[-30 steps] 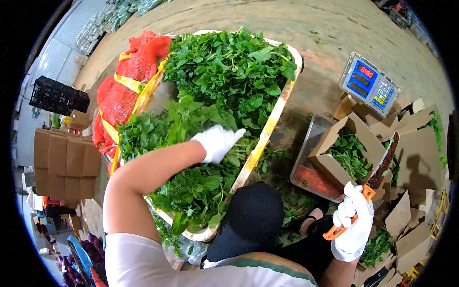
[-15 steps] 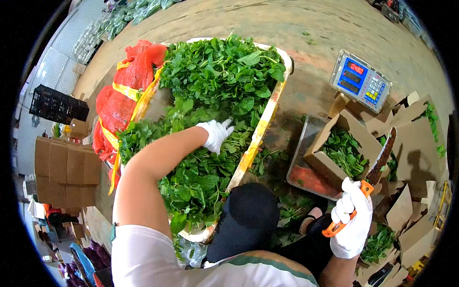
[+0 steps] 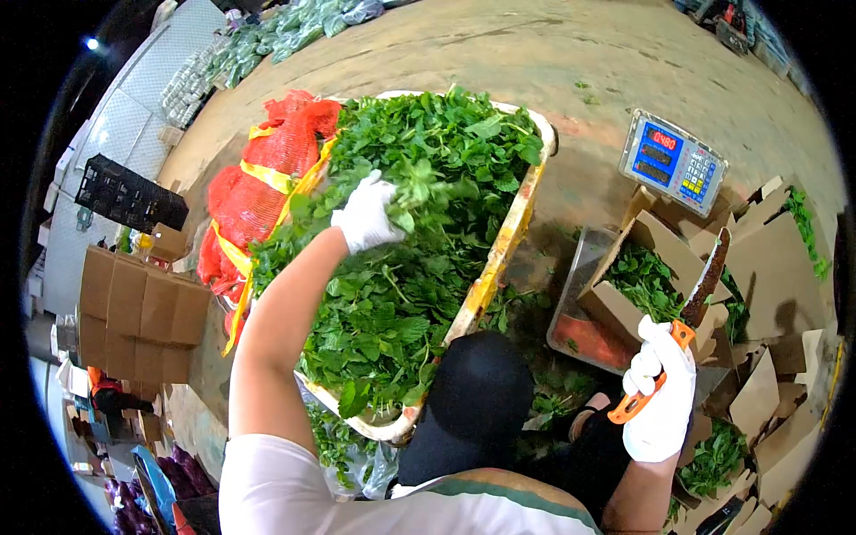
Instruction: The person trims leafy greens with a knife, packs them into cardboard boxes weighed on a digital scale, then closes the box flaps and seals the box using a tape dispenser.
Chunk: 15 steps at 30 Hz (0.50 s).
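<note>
My left hand [image 3: 367, 214], in a white glove, is closed on a bunch of leafy green sprigs [image 3: 417, 194] that look like mint. The bunch is blurred by motion and hangs over the heap of mint [image 3: 392, 330]. That heap fills a large white tub [image 3: 493, 267] with a yellow-stained rim. In my right hand [image 3: 662, 392], also gloved in white, is an orange-handled blade [image 3: 707, 278]; its rust-brown metal points up, away from me. Whether it is a knife or a saw I cannot tell. Beside it stands an open cardboard box [image 3: 615, 308] with mint inside.
A digital scale display [image 3: 675, 162] reads 0.480; the box rests on its tray [image 3: 560, 330]. More opened cartons [image 3: 767, 276] crowd the right. Red mesh sacks [image 3: 254, 201] lie against the tub's left side. Stacked cardboard boxes [image 3: 143, 312] stand further left.
My left hand has moved up and left from the tub's middle, lifting mint sprigs. My right hand keeps the orange-handled blade in nearly the same place. The view has shifted slightly.
</note>
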Tool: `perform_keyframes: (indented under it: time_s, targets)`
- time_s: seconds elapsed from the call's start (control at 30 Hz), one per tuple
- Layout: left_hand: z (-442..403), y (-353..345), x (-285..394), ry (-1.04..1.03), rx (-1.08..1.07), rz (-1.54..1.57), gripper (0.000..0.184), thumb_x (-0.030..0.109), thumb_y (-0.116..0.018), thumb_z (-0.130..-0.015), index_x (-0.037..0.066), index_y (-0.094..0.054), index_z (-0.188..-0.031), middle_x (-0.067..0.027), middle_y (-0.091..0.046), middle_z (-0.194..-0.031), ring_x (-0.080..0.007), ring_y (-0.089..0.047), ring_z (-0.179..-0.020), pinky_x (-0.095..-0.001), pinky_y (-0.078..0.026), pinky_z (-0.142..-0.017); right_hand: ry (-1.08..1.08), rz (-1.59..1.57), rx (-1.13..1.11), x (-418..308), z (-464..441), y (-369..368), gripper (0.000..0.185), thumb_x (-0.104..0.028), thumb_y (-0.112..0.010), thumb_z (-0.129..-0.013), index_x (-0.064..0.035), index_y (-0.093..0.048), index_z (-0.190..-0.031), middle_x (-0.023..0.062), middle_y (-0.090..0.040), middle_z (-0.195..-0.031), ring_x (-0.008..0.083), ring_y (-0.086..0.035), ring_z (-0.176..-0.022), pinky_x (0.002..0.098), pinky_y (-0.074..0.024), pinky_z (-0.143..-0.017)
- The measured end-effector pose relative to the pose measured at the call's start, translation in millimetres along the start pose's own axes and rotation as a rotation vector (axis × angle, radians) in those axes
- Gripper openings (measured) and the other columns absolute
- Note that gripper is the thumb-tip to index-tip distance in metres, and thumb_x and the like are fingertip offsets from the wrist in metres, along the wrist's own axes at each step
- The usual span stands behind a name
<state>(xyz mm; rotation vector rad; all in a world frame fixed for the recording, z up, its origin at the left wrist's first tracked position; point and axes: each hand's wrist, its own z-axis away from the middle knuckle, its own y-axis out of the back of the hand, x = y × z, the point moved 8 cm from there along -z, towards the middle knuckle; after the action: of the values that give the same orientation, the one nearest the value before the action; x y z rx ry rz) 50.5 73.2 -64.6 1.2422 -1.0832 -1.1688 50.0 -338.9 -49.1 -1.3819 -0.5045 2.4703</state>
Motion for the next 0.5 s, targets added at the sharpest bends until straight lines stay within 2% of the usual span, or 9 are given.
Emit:
perform_keyframes:
  time_s: [0.03,0.07,0.13,0.17,0.2,0.3,0.4,0.5]
  targets:
    - [0,8,-13,0.072,0.024,0.086,0.067,0.038,-0.072,-0.054,0.002,-0.053,-0.107,-0.0204,-0.050,-0.115,-0.0370,-0.034,-0.120,-0.0410,-0.030,-0.099,0.009,-0.003,-0.002,-1,0,-1,0.009,-0.015,-0.052,-0.084,-0.0079,-0.054,-0.089,-0.0079,-0.037,-0.053,0.0015,-0.034,-0.039,0.0179,-0.0264,-0.037]
    - [1,23,-26,0.071,0.199,0.084,0.065,0.033,-0.074,-0.053,0.001,-0.054,-0.105,-0.0192,-0.056,-0.104,-0.0313,-0.049,-0.107,-0.0384,-0.040,-0.090,0.017,-0.007,-0.001,-1,1,-2,0.009,-0.015,-0.052,-0.084,-0.0075,-0.053,-0.089,-0.0076,-0.038,-0.054,0.0015,-0.034,-0.039,0.0176,-0.0268,-0.037]
    - [4,30,-54,0.196,0.119,0.646,0.053,0.019,-0.075,-0.056,0.002,-0.055,-0.102,-0.0118,-0.061,-0.090,-0.0199,-0.058,-0.084,-0.0314,-0.047,-0.076,0.022,-0.013,-0.032,1,1,-5,0.009,-0.015,-0.053,-0.084,-0.0073,-0.053,-0.089,-0.0076,-0.038,-0.054,0.0016,-0.034,-0.039,0.0176,-0.0273,-0.037]
    - [9,42,-61,0.136,0.293,0.907,0.044,0.005,-0.074,-0.059,0.002,-0.056,-0.099,-0.0029,-0.062,-0.081,-0.0109,-0.055,-0.069,-0.0254,-0.047,-0.066,0.022,-0.015,-0.056,1,1,-8,0.009,-0.015,-0.053,-0.084,-0.0072,-0.054,-0.089,-0.0075,-0.039,-0.054,0.0016,-0.034,-0.039,0.0176,-0.0279,-0.037]
    - [14,58,-64,0.145,0.297,0.981,0.038,0.000,-0.071,-0.062,0.003,-0.057,-0.097,-0.0021,-0.062,-0.085,-0.0109,-0.056,-0.073,-0.0262,-0.048,-0.069,0.023,-0.018,-0.070,2,1,-10,0.009,-0.015,-0.053,-0.084,-0.0072,-0.054,-0.089,-0.0075,-0.039,-0.054,0.0016,-0.034,-0.039,0.0176,-0.0279,-0.037]
    - [38,104,-92,0.139,0.492,1.075,0.038,-0.001,-0.071,-0.063,0.003,-0.057,-0.099,-0.0024,-0.062,-0.091,-0.0116,-0.057,-0.079,-0.0280,-0.048,-0.073,0.014,-0.022,-0.117,5,3,-19,0.006,-0.014,-0.054,-0.083,-0.0089,-0.053,-0.087,-0.0076,-0.039,-0.054,0.0016,-0.035,-0.039,0.0174,-0.0284,-0.037]
    - [73,159,-107,0.119,0.681,0.971,0.038,0.001,-0.072,-0.063,0.004,-0.060,-0.099,-0.0031,-0.063,-0.092,-0.0130,-0.058,-0.081,-0.0298,-0.047,-0.076,-0.004,-0.040,-0.157,10,6,-27,0.004,-0.014,-0.055,-0.083,-0.0106,-0.052,-0.084,-0.0075,-0.039,-0.054,0.0015,-0.035,-0.040,0.0174,-0.0281,-0.037]
    - [118,177,-126,0.233,0.823,1.220,0.035,0.000,-0.070,-0.064,0.003,-0.060,-0.097,-0.0041,-0.063,-0.088,-0.0151,-0.059,-0.079,-0.0310,-0.049,-0.073,-0.028,0.007,-0.232,17,13,-39,0.005,-0.015,-0.055,-0.083,-0.0114,-0.052,-0.081,-0.0070,-0.039,-0.054,0.0017,-0.035,-0.041,0.0168,-0.0292,-0.038]
